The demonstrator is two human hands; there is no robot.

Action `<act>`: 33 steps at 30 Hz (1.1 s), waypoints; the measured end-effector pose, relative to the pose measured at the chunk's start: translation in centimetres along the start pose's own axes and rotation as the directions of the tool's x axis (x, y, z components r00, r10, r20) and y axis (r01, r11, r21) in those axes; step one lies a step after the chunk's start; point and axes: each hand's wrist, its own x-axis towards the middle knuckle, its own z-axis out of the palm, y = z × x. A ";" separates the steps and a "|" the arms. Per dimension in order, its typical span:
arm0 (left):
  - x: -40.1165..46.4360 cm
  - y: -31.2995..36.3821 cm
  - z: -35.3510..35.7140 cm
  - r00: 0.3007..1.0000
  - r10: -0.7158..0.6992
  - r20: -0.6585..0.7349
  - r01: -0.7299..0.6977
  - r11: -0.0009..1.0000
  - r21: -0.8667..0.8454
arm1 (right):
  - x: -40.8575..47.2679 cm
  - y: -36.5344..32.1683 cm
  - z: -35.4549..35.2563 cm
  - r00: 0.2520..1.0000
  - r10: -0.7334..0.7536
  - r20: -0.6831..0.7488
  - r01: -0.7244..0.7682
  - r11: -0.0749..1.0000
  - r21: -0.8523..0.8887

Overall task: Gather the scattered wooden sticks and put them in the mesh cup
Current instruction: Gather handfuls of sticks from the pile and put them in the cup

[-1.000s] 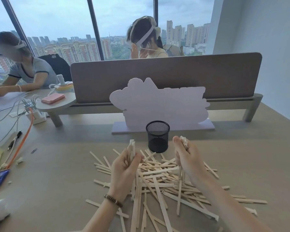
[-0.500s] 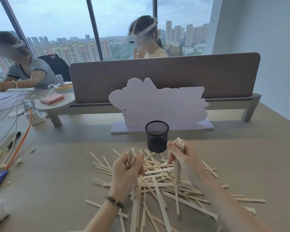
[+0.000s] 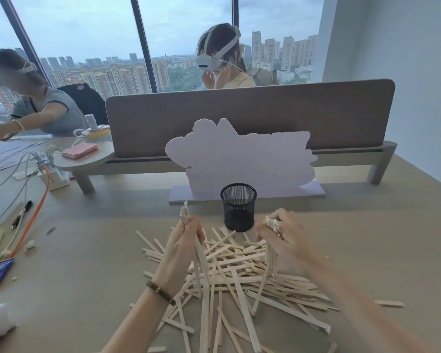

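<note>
A black mesh cup stands upright on the desk, just beyond a wide heap of pale wooden sticks. My left hand grips a bundle of sticks held nearly upright; their tops poke out above my fist and their lower ends reach down into the heap. My right hand grips another bundle to the right of the cup, its lower ends also hanging into the pile. The cup sits between and slightly beyond both hands. Its inside looks dark, and I cannot tell what it holds.
A white cut-out board stands right behind the cup, with a grey desk divider behind it. Cables and a power strip lie at the left, with small clutter at the desk's left edge. Two people sit beyond the desk.
My left hand has lifted its bundle higher, so the stick tops stand well above the fist. My right hand has sunk a little and shifted right, away from the cup.
</note>
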 end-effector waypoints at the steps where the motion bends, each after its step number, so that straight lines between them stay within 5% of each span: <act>1: -0.1 -0.2 0.0 0.999 0.034 -0.006 -0.033 0.994 0.103 | 0.0 0.2 -0.1 1.000 -0.019 0.012 0.020 0.998 -0.066; 9: -0.6 -1.9 -0.4 0.959 0.258 0.117 -0.278 0.779 0.562 | -0.3 0.0 -1.5 0.997 -0.062 -0.034 0.056 0.985 -0.164; 28: 4.2 3.3 -0.1 0.829 0.482 -0.285 -0.246 0.771 0.588 | 3.8 -0.4 -6.1 0.950 0.156 -0.271 -0.047 0.928 0.368; 33: 7.7 3.9 1.7 0.838 0.423 -0.344 -0.234 0.849 0.473 | 6.8 -0.9 -6.0 0.936 0.167 -0.311 -0.030 0.916 0.401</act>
